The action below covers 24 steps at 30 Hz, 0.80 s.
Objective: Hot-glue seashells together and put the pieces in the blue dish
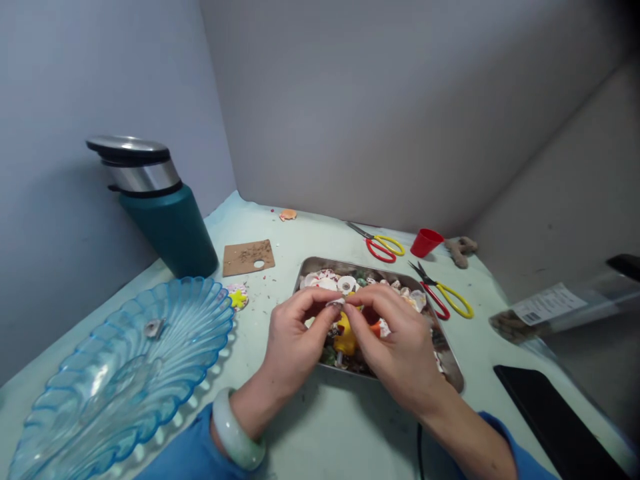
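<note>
a: where is the small pale piece (336, 302)?

b: it is between the two hands, at the tips of the fingers. the left hand (295, 328) pinches it with thumb and forefinger from one side, and the right hand (400, 333) does the same from the other side.

a: so both hands are grasping one piece?

b: yes, so it appears to me. the fingers cover a part of it, therefore i cannot tell exactly what it is.

a: and what is below?

b: the metal tray (454, 368), which contains many small pieces. the hands are above it. a yellow object (345, 340) shows in the gap between them, lower than the pale piece.

a: what is farther away?

b: to the left of the left hand there is a blue plate (195, 333), with a small bit (153, 327) on it. scissors (430, 282) lie just beside the tray, near a red cup (426, 243).
</note>
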Each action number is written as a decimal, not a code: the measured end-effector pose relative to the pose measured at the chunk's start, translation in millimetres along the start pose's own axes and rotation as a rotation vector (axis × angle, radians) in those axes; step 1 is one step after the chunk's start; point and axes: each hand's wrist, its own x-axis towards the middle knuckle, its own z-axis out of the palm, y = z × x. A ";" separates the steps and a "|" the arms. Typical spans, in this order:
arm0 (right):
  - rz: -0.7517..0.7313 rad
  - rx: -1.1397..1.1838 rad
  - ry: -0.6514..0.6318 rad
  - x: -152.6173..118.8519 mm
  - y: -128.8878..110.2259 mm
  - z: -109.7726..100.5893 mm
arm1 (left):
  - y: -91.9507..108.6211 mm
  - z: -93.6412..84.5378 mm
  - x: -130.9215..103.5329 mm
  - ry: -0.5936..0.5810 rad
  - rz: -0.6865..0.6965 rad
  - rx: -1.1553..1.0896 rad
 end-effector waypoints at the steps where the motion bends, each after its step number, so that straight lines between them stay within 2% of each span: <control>1: -0.005 -0.002 -0.001 -0.1 -0.2 -0.2 | -0.1 -0.4 -0.3 -0.002 0.014 0.015; 8: -0.075 -0.040 0.006 0.0 0.0 0.1 | 0.0 -0.7 -1.3 0.009 0.052 0.041; 17: -0.088 -0.046 -0.007 -1.9 0.1 0.1 | -1.6 -0.5 -1.7 0.011 0.082 0.060; 20: -0.082 -0.040 -0.007 -1.4 1.2 0.9 | -3.1 -0.5 -1.3 0.009 0.031 0.015; 24: -0.072 -0.004 0.004 1.6 0.7 -0.2 | -2.4 0.3 1.6 -0.015 -0.105 -0.190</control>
